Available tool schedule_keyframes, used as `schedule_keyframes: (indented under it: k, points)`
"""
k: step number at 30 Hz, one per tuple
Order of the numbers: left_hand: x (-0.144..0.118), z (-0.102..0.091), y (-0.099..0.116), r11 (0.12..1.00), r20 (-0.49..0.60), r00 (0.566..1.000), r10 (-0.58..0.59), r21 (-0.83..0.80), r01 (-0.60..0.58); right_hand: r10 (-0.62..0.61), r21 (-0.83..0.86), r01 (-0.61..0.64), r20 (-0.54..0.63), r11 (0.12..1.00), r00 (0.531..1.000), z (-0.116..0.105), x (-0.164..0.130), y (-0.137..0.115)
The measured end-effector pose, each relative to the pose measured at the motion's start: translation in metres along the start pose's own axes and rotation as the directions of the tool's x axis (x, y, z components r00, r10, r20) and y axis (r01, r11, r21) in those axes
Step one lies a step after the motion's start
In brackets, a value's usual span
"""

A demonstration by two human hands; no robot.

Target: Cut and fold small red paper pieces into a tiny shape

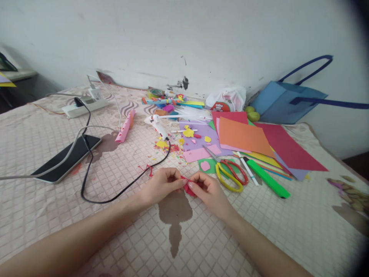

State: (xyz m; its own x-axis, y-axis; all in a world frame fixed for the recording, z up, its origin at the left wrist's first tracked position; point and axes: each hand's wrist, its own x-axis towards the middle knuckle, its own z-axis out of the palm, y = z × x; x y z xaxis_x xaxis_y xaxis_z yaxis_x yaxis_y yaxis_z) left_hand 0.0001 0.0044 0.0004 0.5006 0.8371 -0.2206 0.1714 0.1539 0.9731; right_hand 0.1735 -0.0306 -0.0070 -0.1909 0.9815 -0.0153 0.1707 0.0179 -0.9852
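Pinching a small red paper piece [188, 188], left hand [161, 184] and right hand [208, 189] grasp it together. Folding looks early; scissors [230, 175] lie just beside.

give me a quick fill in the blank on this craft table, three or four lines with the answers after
1. Both hands, the left hand and the right hand, pinch a small piece of ____ paper.
2. The scissors beside the right hand have one red handle and one ____ handle.
3. Right of the scissors lies a green ____.
4. The top sheet of the paper stack is ____.

Missing words: red; yellow; highlighter; orange
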Motion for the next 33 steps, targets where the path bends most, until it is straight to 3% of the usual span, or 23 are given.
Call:
schedule_keyframes:
  k: [8, 14, 25, 33]
  points:
    - [-0.0013, 0.0006, 0.0011, 0.997, -0.018, 0.999, 0.044, 0.066, -0.043, -0.001, -0.031, 0.001, -0.005, 1.000, 1.000, -0.0004, -0.0006, -0.0020]
    - [0.0005, 0.0002, 0.0001, 0.995, -0.013, 0.995, 0.097, 0.005, -0.097, -0.031, -0.064, 0.030, -0.011, 0.998, 0.999, -0.0007, -0.0003, -0.0027]
    - [-0.0001, -0.0012, 0.0016, 0.999, -0.011, 1.000, -0.010, -0.043, 0.010, -0.004, -0.053, 0.003, -0.014, 0.999, 1.000, 0.0005, -0.0008, -0.0051]
    - [0.0005, 0.0008, 0.0051, 0.993, -0.011, 1.000, -0.009, -0.115, 0.008, -0.025, -0.060, 0.024, -0.012, 0.998, 1.000, -0.0015, -0.0010, -0.0064]
